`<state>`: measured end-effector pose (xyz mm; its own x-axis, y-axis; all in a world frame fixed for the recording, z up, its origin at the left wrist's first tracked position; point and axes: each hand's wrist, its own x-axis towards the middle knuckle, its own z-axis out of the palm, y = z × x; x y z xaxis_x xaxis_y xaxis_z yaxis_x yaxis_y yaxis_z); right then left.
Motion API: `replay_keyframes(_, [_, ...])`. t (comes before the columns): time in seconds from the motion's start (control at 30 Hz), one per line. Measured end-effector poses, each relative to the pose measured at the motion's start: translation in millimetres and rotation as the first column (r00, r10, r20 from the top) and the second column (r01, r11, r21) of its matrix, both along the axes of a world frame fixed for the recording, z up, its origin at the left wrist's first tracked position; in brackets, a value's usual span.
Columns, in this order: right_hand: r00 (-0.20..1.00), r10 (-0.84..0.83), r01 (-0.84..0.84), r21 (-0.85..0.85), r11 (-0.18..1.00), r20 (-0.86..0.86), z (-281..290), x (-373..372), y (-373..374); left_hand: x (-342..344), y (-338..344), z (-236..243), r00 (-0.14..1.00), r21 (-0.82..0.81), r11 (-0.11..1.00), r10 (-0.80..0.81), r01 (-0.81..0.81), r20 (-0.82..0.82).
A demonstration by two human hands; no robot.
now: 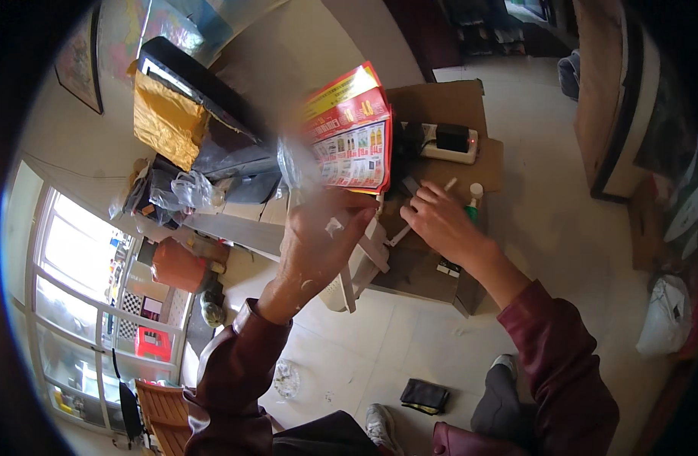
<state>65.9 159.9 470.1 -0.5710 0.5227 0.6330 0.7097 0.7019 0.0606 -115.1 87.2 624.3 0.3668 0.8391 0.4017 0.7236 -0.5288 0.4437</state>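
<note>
My left hand (324,237) is closed just below the lower edge of a stack of red and yellow printed leaflets (354,156). Its thumb and fingers come together there, but a blurred smear hides what they hold, if anything. To its right, my right hand (442,223) reaches over a cardboard box (406,280) with fingers curled together. A thin white strip (399,235) runs by its fingertips; whether they grip it I cannot make out. Beside the right hand stands a small green bottle with a white cap (473,204).
A white power strip (463,152) with a black adapter (453,137) lies behind my right hand. Left of the leaflets are a yellow padded envelope (166,118) and plastic bags (193,190). A black folded item (424,396) lies on the floor near my feet.
</note>
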Motion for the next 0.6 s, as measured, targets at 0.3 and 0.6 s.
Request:
replay_keyframes(0.3, [0.997,-0.019,0.024,0.070,0.997,-0.074,11,-11,9,-15,6,-2,0.999,-0.039,0.998,-0.047,0.047,-0.018])
replay_keyframes(0.6, [0.985,-0.163,0.163,-0.006,0.987,-0.065,12,-11,19,-38,-4,-31,0.882,0.014,0.996,0.067,-0.083,0.467])
